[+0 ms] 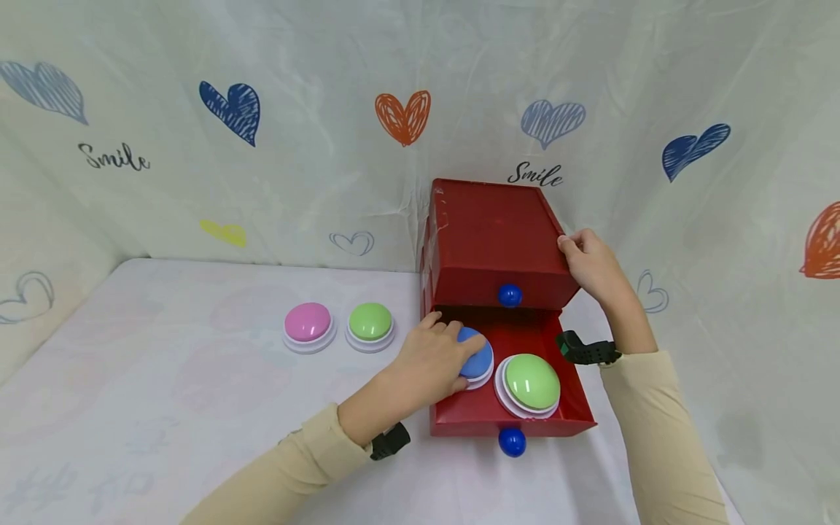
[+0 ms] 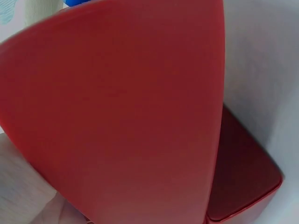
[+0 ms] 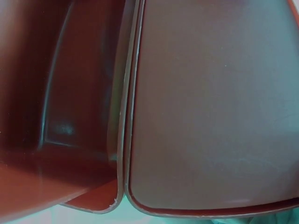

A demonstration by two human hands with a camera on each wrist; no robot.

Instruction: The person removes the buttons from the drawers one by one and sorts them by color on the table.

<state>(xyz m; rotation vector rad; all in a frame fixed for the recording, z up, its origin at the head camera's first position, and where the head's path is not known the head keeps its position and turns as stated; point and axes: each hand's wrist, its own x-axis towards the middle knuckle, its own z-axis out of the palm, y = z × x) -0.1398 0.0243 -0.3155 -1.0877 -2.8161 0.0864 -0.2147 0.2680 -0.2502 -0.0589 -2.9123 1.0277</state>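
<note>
A red two-drawer cabinet (image 1: pixel 499 222) stands at the back right of the table, its lower drawer (image 1: pixel 475 421) pulled out. Inside that drawer, my left hand (image 1: pixel 426 361) holds a blue-domed push button (image 1: pixel 477 357), fingers over its top and thumb low at its near side. Beside it in the drawer sits a green-domed push button (image 1: pixel 533 383) on a white base. My right hand (image 1: pixel 593 266) grips the cabinet's upper right edge, thumb on top. The left wrist view is mostly filled by a red drawer wall (image 2: pixel 131 112); the right wrist view shows red cabinet panels (image 3: pixel 210 107).
Left of the cabinet, a pink-domed push button (image 1: pixel 308 323) and another green-domed one (image 1: pixel 370 323) stand on the white table (image 1: pixel 164 386). Blue knobs mark the upper drawer (image 1: pixel 469 286) and lower drawer. A curtain with hearts (image 1: pixel 315 160) hangs close behind.
</note>
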